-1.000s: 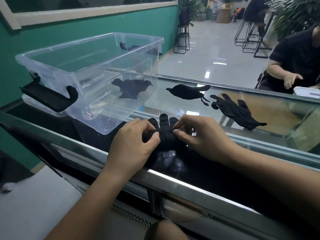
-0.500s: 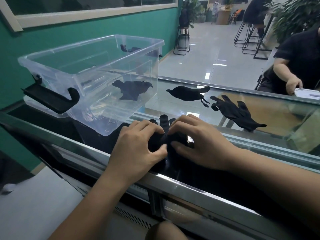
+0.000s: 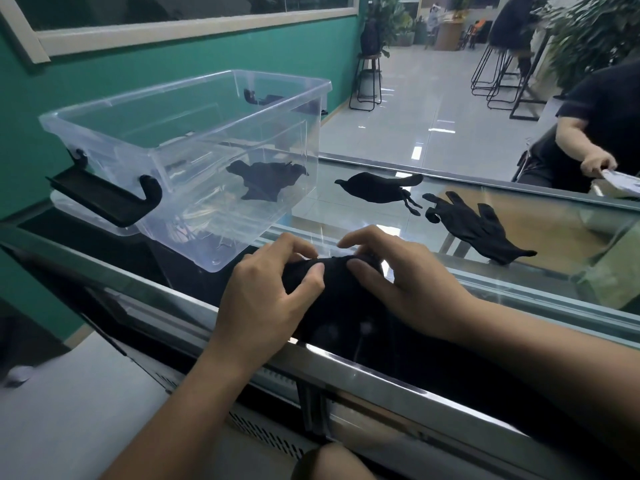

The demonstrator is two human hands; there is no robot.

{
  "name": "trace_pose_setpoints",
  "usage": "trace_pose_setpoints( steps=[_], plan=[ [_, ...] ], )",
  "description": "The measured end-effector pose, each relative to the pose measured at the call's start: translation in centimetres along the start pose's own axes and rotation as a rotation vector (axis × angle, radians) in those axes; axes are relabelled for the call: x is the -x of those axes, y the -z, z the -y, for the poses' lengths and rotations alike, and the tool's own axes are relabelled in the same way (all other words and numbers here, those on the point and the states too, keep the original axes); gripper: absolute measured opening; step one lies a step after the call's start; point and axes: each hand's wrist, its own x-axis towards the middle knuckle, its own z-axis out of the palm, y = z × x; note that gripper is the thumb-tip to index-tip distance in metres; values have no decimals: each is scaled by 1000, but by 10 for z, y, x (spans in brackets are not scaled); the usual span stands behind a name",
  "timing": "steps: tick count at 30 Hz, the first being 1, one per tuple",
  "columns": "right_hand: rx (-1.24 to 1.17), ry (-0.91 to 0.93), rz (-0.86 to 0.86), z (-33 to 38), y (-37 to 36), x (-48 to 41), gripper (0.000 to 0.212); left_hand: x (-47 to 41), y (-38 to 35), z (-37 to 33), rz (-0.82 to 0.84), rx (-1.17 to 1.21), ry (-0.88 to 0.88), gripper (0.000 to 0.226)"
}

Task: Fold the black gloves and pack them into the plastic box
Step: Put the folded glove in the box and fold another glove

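Note:
A black glove (image 3: 337, 289) lies on the glass counter (image 3: 363, 216) near its front edge, its fingers folded back over the palm. My left hand (image 3: 273, 296) pinches its left side. My right hand (image 3: 398, 282) presses and grips its right side. The clear plastic box (image 3: 194, 161) with black latches stands just left of my hands, and one black glove (image 3: 266, 181) lies inside it. Two more black gloves rest on the glass beyond: a crumpled one (image 3: 377, 188) and a flat one (image 3: 478, 230) to the right.
A metal rail (image 3: 381, 372) runs along the counter's front edge. A green wall (image 3: 104, 81) stands behind the box. A seated person in black (image 3: 595, 133) is at the far right, with a hand on papers (image 3: 623, 178). Stools (image 3: 369, 81) stand on the floor beyond.
The glove's fingers, which stuck out beyond my hands before, are now folded back and hidden. Both hands have shifted a little over the glove. The person at the right lowered a hand onto papers.

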Motion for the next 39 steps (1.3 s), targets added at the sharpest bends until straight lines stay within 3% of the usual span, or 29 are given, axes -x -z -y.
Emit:
trace_pose_setpoints(
  steps=[6, 11, 17, 21, 25, 32, 39],
  plan=[
    [-7, -111, -30, -6, -5, -4, 9, -5, -4, 6, 11, -65, 17, 14],
    [39, -190, -24, -13, -8, -8, 14, -4, -6, 8, -29, -132, -132, 1],
    [42, -238, -5, -11, -5, -8, 13, -2, -11, 8, 65, -245, -430, 26],
    [35, -256, 3, -12, -4, -9, 14, -6, -13, 7, 117, -321, -443, 39],
    [-16, -289, 2, -14, -3, -10, 12, -12, -15, 3, 145, -397, -476, 34],
    [-72, -340, 17, -15, -1, -11, 18, -26, -12, 1, 198, -509, -553, 42],
    [-163, -370, 13, -13, 4, -11, 41, -58, 22, -6, 158, -492, -649, 34]
  ],
)
